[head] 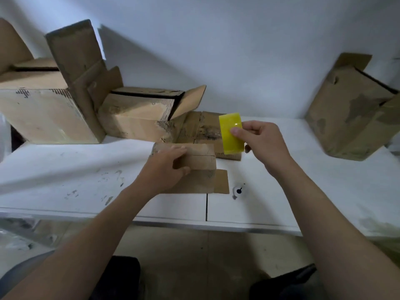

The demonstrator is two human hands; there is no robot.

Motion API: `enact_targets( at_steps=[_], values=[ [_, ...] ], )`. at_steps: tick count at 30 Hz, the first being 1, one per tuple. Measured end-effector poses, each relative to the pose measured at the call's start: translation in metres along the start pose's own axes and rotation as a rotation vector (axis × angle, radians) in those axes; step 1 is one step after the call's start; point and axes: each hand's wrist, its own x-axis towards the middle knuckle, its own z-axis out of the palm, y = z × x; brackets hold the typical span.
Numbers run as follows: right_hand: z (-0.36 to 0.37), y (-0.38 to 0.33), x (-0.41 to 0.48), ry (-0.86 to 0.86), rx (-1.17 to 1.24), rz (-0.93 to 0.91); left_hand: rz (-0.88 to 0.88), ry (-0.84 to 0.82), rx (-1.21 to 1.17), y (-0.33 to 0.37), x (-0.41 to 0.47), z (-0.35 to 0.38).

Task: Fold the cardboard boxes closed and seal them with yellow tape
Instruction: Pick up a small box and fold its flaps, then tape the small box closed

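A small cardboard box (pixel 200 158) lies on the white table (pixel 86 169) near the middle, its top flaps folded shut and one side flap sticking out to the right. My left hand (pixel 168 167) grips its left end, thumb on the front face. Just to the right and a little above the box, my right hand (pixel 259 139) holds a roll of yellow tape (pixel 230 133), thumb pressed on the roll's outer face.
Several worn cardboard boxes with open flaps stand along the back left (pixel 43 113) and centre (pixel 138 118). Another flat box (pixel 201 128) lies behind the small one. A tall box (pixel 350 113) leans at the right. A small white object (pixel 238 190) lies near the table's front edge.
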Motion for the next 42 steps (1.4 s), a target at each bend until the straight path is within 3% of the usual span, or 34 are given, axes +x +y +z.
enact_targets(
  at_steps=[5,7,10,14,19,26,30,33,38,42],
  values=[
    [0.044,-0.009,0.009,-0.282,0.046,-0.108,-0.248,0.161,-0.748,-0.002,0.006,-0.016],
    [0.056,-0.005,0.012,-0.361,0.008,-0.094,-0.309,0.187,-0.928,-0.004,0.007,-0.022],
    [0.066,0.0,0.017,-0.402,0.003,-0.055,-0.311,0.187,-0.885,-0.011,0.007,-0.023],
    [0.069,0.001,0.022,-0.331,0.066,-0.008,-0.302,0.2,-0.867,-0.015,0.008,-0.022],
    [0.067,0.003,0.023,-0.394,-0.047,-0.101,-0.242,0.24,-0.839,-0.013,0.011,-0.022],
    [0.066,0.01,0.025,-0.355,-0.034,-0.09,-0.251,0.315,-0.711,-0.015,0.014,-0.019],
    [0.065,0.006,0.021,-0.358,0.017,-0.141,-0.159,0.215,-0.781,-0.006,0.01,-0.023],
    [0.068,-0.001,0.016,-0.376,0.021,-0.214,-0.133,0.147,-0.687,0.0,0.006,-0.022],
    [0.066,-0.006,0.012,-0.36,-0.042,-0.313,-0.131,0.146,-0.665,-0.003,0.005,-0.023],
    [0.069,-0.002,0.013,-0.34,-0.106,-0.419,-0.104,0.244,-0.671,-0.003,0.005,-0.022]
  ],
)
